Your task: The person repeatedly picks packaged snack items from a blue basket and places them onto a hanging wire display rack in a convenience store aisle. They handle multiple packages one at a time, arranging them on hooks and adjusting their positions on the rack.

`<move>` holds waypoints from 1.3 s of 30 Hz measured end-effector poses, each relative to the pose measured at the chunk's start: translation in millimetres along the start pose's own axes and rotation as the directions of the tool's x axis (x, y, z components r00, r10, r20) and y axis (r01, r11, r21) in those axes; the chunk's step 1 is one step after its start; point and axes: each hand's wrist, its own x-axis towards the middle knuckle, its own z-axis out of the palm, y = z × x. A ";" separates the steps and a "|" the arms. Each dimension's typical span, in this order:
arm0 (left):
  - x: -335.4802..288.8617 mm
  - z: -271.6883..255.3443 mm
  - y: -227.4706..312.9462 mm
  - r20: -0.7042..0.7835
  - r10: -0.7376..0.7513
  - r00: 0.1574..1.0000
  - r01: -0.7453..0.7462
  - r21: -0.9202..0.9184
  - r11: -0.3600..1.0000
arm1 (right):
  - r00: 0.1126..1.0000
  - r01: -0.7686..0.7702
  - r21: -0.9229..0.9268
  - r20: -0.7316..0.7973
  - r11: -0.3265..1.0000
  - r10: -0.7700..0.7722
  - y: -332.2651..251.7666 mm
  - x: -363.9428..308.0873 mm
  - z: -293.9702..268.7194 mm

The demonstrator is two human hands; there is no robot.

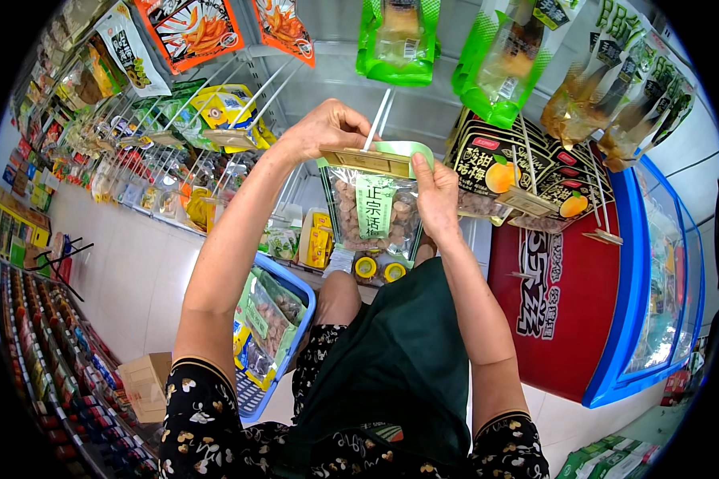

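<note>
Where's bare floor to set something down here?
Mainly left: pale floor between the blue basket, cardboard box and shelf rack. Smaller patch lower right, between red freezer and green packs. Crowded: around left hand and right hand, at the dried-fruit bag amid hanging packs.

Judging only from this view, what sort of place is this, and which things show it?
Likely a grocery or snack shop: snack packets hang in rows, a blue basket holds packets too, and at the right stands what looks like a blue-rimmed chest freezer.

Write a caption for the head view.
Both hands at the top of a transparent, green-labelled plastic bag near a white metal hook.
</note>
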 end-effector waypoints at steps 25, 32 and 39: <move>-1.3 40.0 -113.8 -0.533 -0.067 0.844 -0.090 -0.263 0.961 | 0.953 0.227 -0.435 -0.087 0.871 -0.291 29.2 41.4 -0.4; 25.0 35.8 -116.9 -0.729 -0.131 0.672 0.152 -0.037 0.988 | 0.940 0.051 -0.689 -0.211 0.723 -0.268 51.2 104.7 -4.8; -169.6 83.0 -83.1 -0.794 -0.053 0.605 0.141 0.042 0.989 | 0.866 0.471 -0.622 0.194 0.625 -0.460 75.4 -61.3 39.4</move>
